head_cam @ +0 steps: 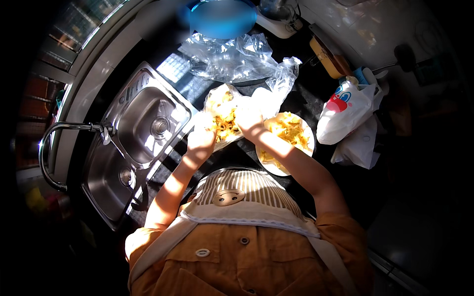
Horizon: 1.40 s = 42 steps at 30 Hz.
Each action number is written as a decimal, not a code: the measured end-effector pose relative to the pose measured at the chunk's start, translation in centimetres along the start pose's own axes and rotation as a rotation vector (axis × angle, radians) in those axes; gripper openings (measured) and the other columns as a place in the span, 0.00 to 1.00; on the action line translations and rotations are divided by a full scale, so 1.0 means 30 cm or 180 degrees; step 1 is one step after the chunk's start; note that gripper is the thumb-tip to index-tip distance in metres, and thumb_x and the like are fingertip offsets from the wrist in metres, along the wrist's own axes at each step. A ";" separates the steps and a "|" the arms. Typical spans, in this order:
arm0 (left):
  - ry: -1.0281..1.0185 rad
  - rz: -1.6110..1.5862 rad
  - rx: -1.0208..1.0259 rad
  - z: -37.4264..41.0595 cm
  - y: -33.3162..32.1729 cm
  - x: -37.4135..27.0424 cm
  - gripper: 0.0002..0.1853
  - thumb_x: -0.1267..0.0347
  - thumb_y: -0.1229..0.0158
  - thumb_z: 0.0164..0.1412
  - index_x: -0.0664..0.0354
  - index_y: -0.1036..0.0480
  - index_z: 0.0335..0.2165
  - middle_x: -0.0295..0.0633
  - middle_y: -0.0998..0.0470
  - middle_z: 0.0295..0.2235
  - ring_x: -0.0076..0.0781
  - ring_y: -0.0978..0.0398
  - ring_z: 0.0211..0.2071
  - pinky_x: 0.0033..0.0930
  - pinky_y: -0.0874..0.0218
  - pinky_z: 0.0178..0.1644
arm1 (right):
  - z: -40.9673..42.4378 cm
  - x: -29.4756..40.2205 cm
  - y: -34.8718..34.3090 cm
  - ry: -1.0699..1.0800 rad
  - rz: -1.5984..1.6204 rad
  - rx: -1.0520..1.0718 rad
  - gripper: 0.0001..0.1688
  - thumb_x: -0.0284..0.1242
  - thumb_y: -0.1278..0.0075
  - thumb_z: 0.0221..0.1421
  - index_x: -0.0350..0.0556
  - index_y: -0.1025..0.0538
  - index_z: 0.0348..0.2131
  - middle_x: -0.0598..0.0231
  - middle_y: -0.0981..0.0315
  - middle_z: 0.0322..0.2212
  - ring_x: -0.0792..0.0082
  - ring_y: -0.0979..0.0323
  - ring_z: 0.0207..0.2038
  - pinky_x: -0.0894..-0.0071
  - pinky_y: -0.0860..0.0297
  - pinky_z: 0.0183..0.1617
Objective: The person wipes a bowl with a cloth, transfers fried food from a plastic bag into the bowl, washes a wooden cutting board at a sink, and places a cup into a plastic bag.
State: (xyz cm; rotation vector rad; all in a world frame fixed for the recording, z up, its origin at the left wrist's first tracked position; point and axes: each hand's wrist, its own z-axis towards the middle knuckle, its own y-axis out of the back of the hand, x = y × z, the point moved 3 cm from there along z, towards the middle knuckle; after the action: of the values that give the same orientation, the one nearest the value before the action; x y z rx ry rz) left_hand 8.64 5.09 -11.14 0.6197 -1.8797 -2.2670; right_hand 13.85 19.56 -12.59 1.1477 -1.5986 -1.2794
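A clear plastic bag [218, 99] of yellow, curled food pieces [226, 124] lies on the dark counter in front of me. My left hand [202, 136] grips the bag's left side. At its right side, my right hand [249, 115] holds the edge. Strong sunlight washes out both hands, so the fingers are hard to make out. The bag's near edge stretches between them. Beneath my right forearm stands a white plate [311, 142] heaped with similar yellow pieces [290, 129]; the arm hides part of it.
To the left is a double-bowl steel sink [139, 111] with a curved faucet [46, 148]. Crumpled clear plastic [231, 59] lies behind the bag, before a blue round object [224, 20]. A white printed plastic bag [342, 116] and a cleaver-like blade [326, 42] are at right.
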 end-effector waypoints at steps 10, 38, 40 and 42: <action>-0.0032 -0.0619 -0.0633 0.075 -0.136 0.114 0.19 0.74 0.48 0.33 0.64 0.34 0.31 0.51 0.33 0.32 0.45 0.36 0.35 0.38 0.45 0.40 | 0.077 -0.021 -0.139 0.0059 0.0829 -0.0132 0.25 0.33 0.54 0.39 0.44 0.37 0.41 0.51 0.40 0.38 0.53 0.41 0.41 0.62 0.43 0.44; 0.1465 -0.2710 0.0071 0.291 -0.068 0.165 0.09 0.74 0.48 0.41 0.68 0.30 0.27 0.39 0.27 0.20 0.21 0.31 0.21 0.18 0.39 0.27 | -0.228 -0.197 0.230 -0.1207 0.7229 -0.1393 0.26 0.16 0.58 0.41 0.41 0.42 0.43 0.55 0.35 0.32 0.70 0.33 0.32 0.78 0.35 0.35; 0.1528 -0.3005 0.0090 0.284 -0.045 0.163 0.08 0.74 0.48 0.42 0.66 0.29 0.26 0.40 0.26 0.21 0.20 0.29 0.23 0.18 0.39 0.28 | -0.252 -0.218 0.225 -0.1167 0.7240 -0.1455 0.26 0.16 0.58 0.41 0.42 0.42 0.44 0.56 0.35 0.32 0.71 0.33 0.32 0.79 0.35 0.34; 0.1507 -0.3373 -0.0013 0.269 0.005 0.133 0.09 0.75 0.49 0.42 0.68 0.30 0.28 0.40 0.27 0.23 0.20 0.30 0.24 0.18 0.40 0.30 | -0.266 -0.234 0.210 -0.1209 0.7213 -0.1610 0.26 0.17 0.58 0.40 0.41 0.41 0.44 0.57 0.34 0.31 0.72 0.33 0.32 0.80 0.34 0.32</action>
State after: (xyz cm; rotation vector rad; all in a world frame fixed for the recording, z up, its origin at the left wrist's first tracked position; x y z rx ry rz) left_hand 1.83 10.97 -10.77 2.3238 -1.4336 -2.1994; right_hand 22.30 24.57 -5.09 -1.2489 -1.3961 -0.0955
